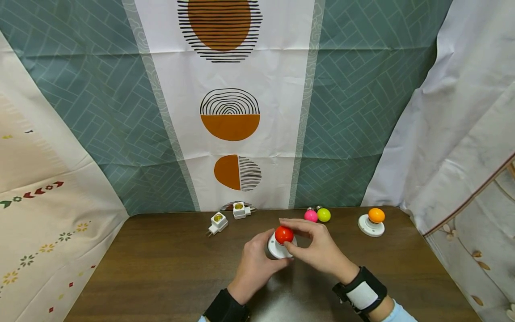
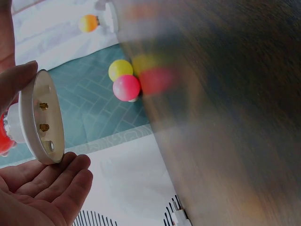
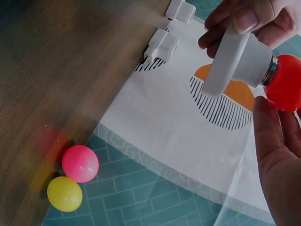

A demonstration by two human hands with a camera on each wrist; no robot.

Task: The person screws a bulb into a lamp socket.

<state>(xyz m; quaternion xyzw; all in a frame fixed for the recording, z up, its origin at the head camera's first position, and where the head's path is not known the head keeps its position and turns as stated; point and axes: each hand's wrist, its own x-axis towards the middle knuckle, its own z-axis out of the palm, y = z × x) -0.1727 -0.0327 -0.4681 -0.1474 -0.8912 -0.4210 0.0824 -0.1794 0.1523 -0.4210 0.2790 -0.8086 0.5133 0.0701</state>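
Observation:
Between both hands, above the table, is a white round lamp holder (image 1: 276,250) with a red light bulb (image 1: 284,234) in its socket. My left hand (image 1: 256,258) grips the holder by the rim of its base. Thumb and fingers of my right hand (image 1: 318,245) pinch the red bulb. The right wrist view shows a strip of the bulb's metal cap (image 3: 270,70) between socket and glass. Brass terminals (image 2: 43,127) are visible on the underside of the holder in the left wrist view, which faces the table tilted.
Two white plug-in sockets (image 1: 217,222) lie at the back left of the brown table (image 1: 169,268). Behind my right hand lie a pink bulb (image 1: 310,215) and a yellow-green bulb (image 1: 323,215). Another white holder (image 1: 371,228) with an orange bulb (image 1: 376,215) stands back right.

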